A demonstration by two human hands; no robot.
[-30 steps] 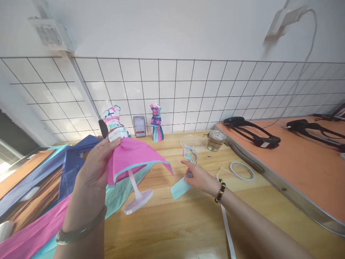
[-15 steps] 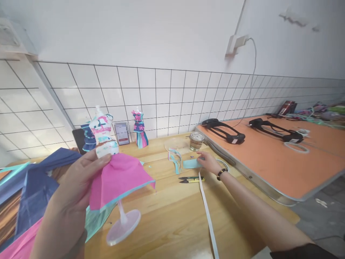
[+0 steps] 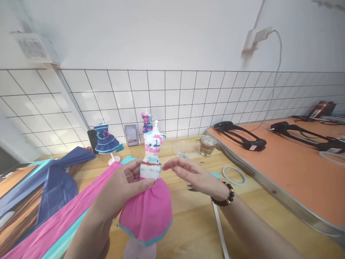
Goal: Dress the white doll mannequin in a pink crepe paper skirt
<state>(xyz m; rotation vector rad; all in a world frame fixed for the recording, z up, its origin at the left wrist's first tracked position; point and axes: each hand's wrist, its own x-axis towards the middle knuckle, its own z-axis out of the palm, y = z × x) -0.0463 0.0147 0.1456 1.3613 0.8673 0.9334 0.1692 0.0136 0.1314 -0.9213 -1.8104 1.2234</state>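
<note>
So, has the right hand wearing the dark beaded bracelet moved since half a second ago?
Yes: the right hand has moved left, judged against the round clear jar.

The bottom edge cuts the base (image 3: pixel 140 250) of the mannequin (image 3: pixel 153 144) I hold, which hides the lower part of a dressed figure (image 3: pixel 147 127) behind. My right hand (image 3: pixel 198 176) covers some of the snips (image 3: pixel 192 188). The phone screen (image 3: pixel 131 134) is blurred.

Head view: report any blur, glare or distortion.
Head view: miniature dress form fairly clear, wall socket at upper right smeared; head view: faint glare on the white tiles, grid lines slanting toward both sides; head view: phone screen covered by coarse blocks.
</note>
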